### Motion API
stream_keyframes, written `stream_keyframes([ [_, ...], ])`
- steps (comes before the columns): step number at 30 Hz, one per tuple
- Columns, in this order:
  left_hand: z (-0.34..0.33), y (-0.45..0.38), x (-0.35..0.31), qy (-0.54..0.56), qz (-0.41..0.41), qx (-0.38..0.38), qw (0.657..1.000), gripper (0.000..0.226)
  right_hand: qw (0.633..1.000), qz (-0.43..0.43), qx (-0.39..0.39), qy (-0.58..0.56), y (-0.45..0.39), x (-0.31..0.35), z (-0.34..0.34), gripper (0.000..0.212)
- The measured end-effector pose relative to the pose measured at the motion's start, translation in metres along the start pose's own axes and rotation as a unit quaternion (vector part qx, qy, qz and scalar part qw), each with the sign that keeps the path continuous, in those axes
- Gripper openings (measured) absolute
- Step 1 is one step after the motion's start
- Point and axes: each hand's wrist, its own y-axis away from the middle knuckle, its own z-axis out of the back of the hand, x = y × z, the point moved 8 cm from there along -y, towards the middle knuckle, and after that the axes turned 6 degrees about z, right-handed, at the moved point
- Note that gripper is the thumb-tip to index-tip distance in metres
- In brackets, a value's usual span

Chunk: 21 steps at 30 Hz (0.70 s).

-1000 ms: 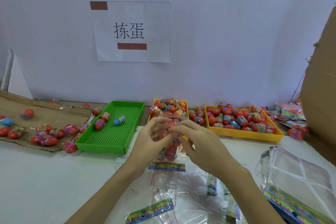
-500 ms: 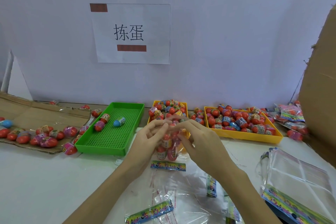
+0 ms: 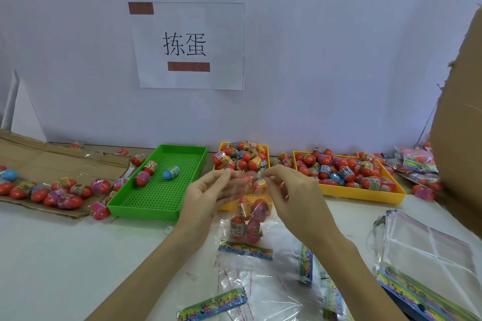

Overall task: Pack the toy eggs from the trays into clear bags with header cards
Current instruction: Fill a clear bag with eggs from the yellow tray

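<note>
A: From the head view, what are the hands doing?

B: Both are raised over the white counter. The left hand and the right hand each pinch one side of the top edge of a clear bag, thumb against fingertips, so the bag hangs between them.

A: Is anything in the bag?

B: Several red toy eggs sit in its lower part. Its coloured header card is at the bottom end, touching the counter.

A: And the trays?

B: A green tray lies left of the hands, holding three eggs, one of them blue. Behind the bag a small yellow tray is heaped with eggs. To the right, a wider yellow tray is also full.

A: Where are the empty bags?

B: Loose ones lie flat on the counter near the wrists, with one header strip in front. A neat stack of bags sits at the right.

A: Anything else?

B: More eggs are scattered on a flattened cardboard sheet at the left. Filled packs are piled far right, beside a cardboard wall. A paper sign with printed characters is on the white wall behind.
</note>
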Motion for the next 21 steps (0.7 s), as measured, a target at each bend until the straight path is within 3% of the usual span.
stream_keyframes([
  [3, -0.007, 0.005, 0.001, -0.069, -0.012, 0.002, 0.998, 0.038, 1.0, 0.0, 0.02, -0.001, 0.001, -0.001, -0.007, 0.012],
  [8, 0.001, 0.007, -0.003, -0.079, -0.041, -0.049, 0.995, 0.011, 1.0, 0.009, 0.023, 0.003, 0.001, 0.0, -0.01, 0.01],
  [21, -0.013, 0.012, -0.004, -0.003, -0.015, -0.015, 1.0, 0.032, 0.993, 0.07, -0.083, 0.052, 0.005, 0.023, -0.001, 0.012],
])
